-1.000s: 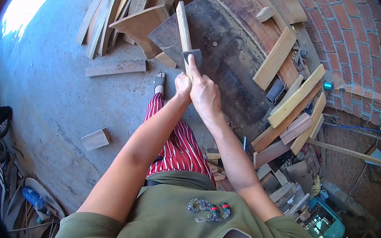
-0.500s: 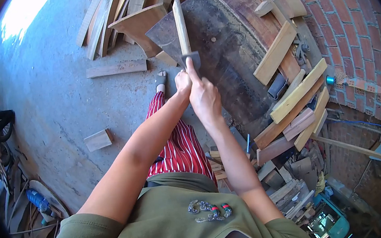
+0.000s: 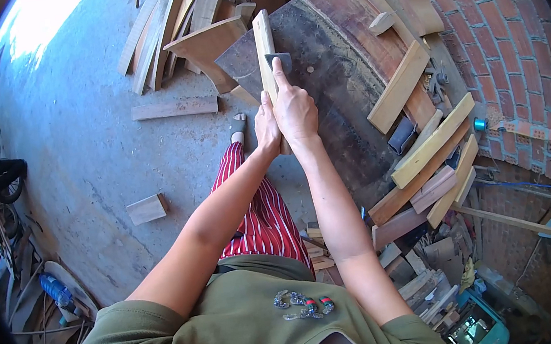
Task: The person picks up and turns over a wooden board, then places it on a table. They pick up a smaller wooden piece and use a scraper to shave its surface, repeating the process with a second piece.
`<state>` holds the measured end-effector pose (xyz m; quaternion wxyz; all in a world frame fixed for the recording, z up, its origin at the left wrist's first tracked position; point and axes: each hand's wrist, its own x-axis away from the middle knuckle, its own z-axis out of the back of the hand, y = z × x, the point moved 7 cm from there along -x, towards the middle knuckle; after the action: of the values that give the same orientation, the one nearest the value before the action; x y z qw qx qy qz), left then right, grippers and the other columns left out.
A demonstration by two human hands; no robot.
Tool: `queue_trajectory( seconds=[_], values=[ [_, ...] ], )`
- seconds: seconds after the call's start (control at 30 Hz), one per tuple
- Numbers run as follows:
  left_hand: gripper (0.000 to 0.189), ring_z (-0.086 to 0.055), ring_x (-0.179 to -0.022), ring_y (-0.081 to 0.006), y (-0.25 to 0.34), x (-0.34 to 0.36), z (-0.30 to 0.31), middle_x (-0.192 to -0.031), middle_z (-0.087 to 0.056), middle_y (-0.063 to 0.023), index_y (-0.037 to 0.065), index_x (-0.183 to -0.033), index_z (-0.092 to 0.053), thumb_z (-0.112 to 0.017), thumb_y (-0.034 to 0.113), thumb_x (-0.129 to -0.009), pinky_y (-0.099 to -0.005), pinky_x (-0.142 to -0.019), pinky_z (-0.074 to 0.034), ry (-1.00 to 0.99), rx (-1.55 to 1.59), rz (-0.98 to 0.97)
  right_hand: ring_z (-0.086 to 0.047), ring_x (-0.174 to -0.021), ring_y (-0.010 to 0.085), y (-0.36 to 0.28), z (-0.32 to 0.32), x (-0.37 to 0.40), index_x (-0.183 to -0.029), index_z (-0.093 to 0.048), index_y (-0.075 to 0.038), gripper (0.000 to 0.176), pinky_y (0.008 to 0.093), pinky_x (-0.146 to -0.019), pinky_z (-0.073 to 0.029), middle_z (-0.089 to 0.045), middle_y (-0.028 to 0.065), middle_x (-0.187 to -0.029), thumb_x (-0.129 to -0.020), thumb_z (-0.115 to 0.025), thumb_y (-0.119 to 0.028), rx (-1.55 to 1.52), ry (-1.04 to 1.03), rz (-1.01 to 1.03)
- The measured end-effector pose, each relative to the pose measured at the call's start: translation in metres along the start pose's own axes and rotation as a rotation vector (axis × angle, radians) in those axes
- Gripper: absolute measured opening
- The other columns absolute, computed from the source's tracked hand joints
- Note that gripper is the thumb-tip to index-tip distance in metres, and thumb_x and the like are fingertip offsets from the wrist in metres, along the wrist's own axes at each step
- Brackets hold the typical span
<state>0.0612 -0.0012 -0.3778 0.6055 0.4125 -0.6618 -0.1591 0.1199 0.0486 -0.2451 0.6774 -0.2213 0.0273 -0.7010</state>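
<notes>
Holding dark plate (image 3: 285,61) against wood (image 3: 263,35); blue bottle (image 3: 55,289), contents unclear.

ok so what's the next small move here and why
Probably slide the dark flat piece slightly toward the far end of the wood strip, with the left hand bracing it. The right hand's index finger reaches onto the piece, and bare wood extends beyond it.

Daylight glares white at upper left; fisheye edges bend into black.
</notes>
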Motion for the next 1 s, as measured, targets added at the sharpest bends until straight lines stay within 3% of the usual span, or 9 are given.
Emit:
queue_trajectory(
  seconds=[0.13, 0.23, 0.53, 0.63, 0.73, 0.77, 0.87, 0.9, 1.0],
  values=[
    [0.075, -0.068, -0.093, -0.0251, 0.005, 0.006, 0.007, -0.105, -0.068, -0.0184, -0.003, -0.121, -0.059, -0.022, 0.059, -0.101, -0.0374, -0.082, -0.053, 0.005, -0.081, 0.096, -0.07, -0.08, 0.0353, 0.0, 0.001, 0.001, -0.15, -0.029, -0.027, 0.068, 0.045, -0.071, -0.058, -0.066, 0.0192, -0.082, -0.091, -0.061, -0.029, 0.032, 0.02, 0.001],
    [0.072, -0.066, -0.08, -0.0198, 0.001, 0.005, 0.013, -0.089, -0.07, -0.0116, 0.001, -0.103, -0.066, -0.024, 0.059, -0.101, -0.0385, -0.068, -0.053, 0.098, -0.075, 0.153, -0.07, -0.077, 0.0354, 0.0, 0.001, 0.006, -0.15, -0.03, -0.027, 0.065, 0.0451, -0.07, -0.058, -0.066, 0.019, -0.08, -0.092, -0.058, -0.027, 0.021, 0.049, 0.008],
    [0.074, -0.068, -0.079, -0.0235, -0.002, -0.007, 0.015, -0.09, -0.069, -0.018, -0.007, -0.102, -0.068, -0.029, 0.057, -0.101, -0.0392, -0.07, -0.052, 0.127, -0.313, -0.046, -0.069, -0.071, 0.0369, 0.004, -0.009, 0.023, -0.149, -0.032, -0.026, 0.059, 0.0493, -0.065, -0.057, -0.066, 0.0183, -0.077, -0.094, -0.052, -0.022, 0.032, 0.052, 0.039],
    [0.073, -0.068, -0.081, -0.0233, -0.015, -0.01, 0.01, -0.09, -0.07, -0.0174, -0.006, -0.103, -0.068, -0.029, 0.056, -0.101, -0.0385, -0.07, -0.053, 0.079, 0.112, 0.13, -0.069, -0.071, 0.0374, -0.006, -0.002, -0.007, -0.149, -0.033, -0.024, 0.062, 0.0485, -0.063, -0.057, -0.066, 0.0193, -0.078, -0.092, -0.057, -0.027, 0.011, 0.145, 0.091],
    [0.067, -0.062, -0.065, -0.021, -0.012, -0.01, 0.007, -0.078, -0.067, -0.0124, -0.001, -0.092, -0.063, -0.025, 0.053, -0.103, -0.0402, -0.058, -0.05, 0.033, 0.082, 0.035, -0.069, -0.071, 0.0378, -0.007, 0.001, 0.015, -0.149, -0.033, -0.024, 0.061, 0.0483, -0.062, -0.057, -0.066, 0.0199, -0.078, -0.093, -0.057, -0.029, 0.012, 0.109, 0.058],
    [0.067, -0.062, -0.065, -0.021, -0.013, -0.011, 0.007, -0.078, -0.067, -0.0124, -0.001, -0.092, -0.063, -0.025, 0.053, -0.103, -0.0402, -0.058, -0.05, 0.033, 0.085, 0.037, -0.068, -0.082, 0.0417, -0.006, -0.001, 0.026, -0.15, -0.03, -0.017, 0.066, 0.0507, -0.071, -0.055, -0.066, 0.0268, -0.086, -0.09, -0.059, -0.02, -0.01, -0.011, 0.024],
    [0.068, -0.064, -0.067, -0.0193, -0.012, -0.011, 0.016, -0.076, -0.068, -0.0102, 0.0, -0.095, -0.065, -0.027, 0.055, -0.102, -0.0376, -0.06, -0.052, 0.081, -0.137, 0.052, -0.068, -0.082, 0.0418, -0.007, 0.002, 0.013, -0.149, -0.031, -0.017, 0.064, 0.0509, -0.071, -0.054, -0.066, 0.0271, -0.086, -0.091, -0.057, -0.016, -0.049, 0.035, 0.03],
    [0.074, -0.065, -0.085, -0.0235, -0.025, -0.017, 0.017, -0.093, -0.07, -0.0212, -0.008, -0.103, -0.068, -0.032, 0.056, -0.101, -0.0406, -0.078, -0.05, 0.12, -0.034, 0.119, -0.068, -0.081, 0.0421, -0.006, 0.002, -0.004, -0.149, -0.033, -0.017, 0.062, 0.0508, -0.07, -0.054, -0.066, 0.0271, -0.085, -0.091, -0.055, -0.013, -0.081, 0.072, 0.064],
    [0.072, -0.064, -0.085, -0.0224, -0.023, -0.018, 0.015, -0.095, -0.07, -0.0211, -0.01, -0.105, -0.067, -0.032, 0.054, -0.102, -0.0399, -0.078, -0.051, 0.135, 0.048, 0.098, -0.067, -0.079, 0.0422, -0.01, 0.008, -0.013, -0.149, -0.033, -0.017, 0.061, 0.0508, -0.069, -0.054, -0.066, 0.0262, -0.081, -0.091, -0.054, -0.012, -0.034, 0.072, 0.071]
  ],
)
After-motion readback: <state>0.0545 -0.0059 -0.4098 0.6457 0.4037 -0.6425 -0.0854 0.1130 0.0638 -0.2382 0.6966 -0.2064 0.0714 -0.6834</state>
